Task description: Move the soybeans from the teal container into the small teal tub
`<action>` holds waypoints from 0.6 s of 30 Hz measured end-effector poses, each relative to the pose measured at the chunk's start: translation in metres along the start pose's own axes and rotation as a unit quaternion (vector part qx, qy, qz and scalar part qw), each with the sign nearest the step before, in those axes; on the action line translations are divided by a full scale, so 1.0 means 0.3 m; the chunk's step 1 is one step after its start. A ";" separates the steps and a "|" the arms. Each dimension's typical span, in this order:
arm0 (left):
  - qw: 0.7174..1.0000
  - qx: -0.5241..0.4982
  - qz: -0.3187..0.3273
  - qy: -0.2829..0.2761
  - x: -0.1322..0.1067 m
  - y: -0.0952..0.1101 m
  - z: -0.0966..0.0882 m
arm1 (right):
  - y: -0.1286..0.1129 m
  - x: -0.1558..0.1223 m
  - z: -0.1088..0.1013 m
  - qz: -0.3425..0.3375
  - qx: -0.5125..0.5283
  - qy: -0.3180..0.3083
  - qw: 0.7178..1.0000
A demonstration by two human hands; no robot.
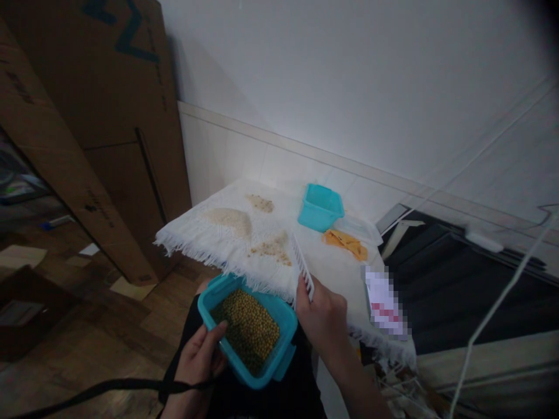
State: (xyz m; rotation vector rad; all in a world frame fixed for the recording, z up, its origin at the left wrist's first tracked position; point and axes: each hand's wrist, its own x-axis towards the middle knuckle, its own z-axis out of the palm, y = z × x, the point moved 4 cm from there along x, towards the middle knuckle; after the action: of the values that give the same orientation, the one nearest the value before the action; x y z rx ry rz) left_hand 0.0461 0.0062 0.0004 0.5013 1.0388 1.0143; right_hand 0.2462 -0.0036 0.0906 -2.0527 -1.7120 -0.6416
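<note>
My left hand (198, 358) grips the near left side of a teal plastic container (279, 314), thumb over its rim. The container is full of yellow-green beans (248, 329) and is held just below the fringed front edge of a white cloth (327, 265). My right hand (323, 317) is closed round a white comb (303, 266), whose teeth rest on the cloth right above the container. On the cloth lie a pile of white grains (229, 220) and two thin patches of brownish grains (273, 247) (261, 203).
An empty teal container (320, 206) stands at the back of the cloth beside a clear lid (358, 228) and an orange scrap (346, 242). A blurred card (385, 302) lies at the right. Large cardboard boxes (87, 116) stand left; white cords (502, 297) cross at right.
</note>
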 end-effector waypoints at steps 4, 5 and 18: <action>1.000 0.010 0.013 0.021 0.007 -0.002 -0.002 | -0.049 0.026 0.000 -0.034 0.002 0.015 0.999; 0.999 0.015 0.013 0.027 0.010 -0.004 -0.004 | -0.061 0.034 0.001 -0.033 0.006 0.018 0.999; 1.000 -0.006 0.007 -0.001 0.010 -0.013 -0.024 | -0.029 0.065 -0.030 0.048 0.084 0.081 0.992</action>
State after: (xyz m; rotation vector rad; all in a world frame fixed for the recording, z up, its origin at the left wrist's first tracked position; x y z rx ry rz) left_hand 0.0420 0.0062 -0.0072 0.5006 1.0279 1.0317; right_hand 0.2397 0.0086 0.1093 -1.8989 -1.5132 -0.5947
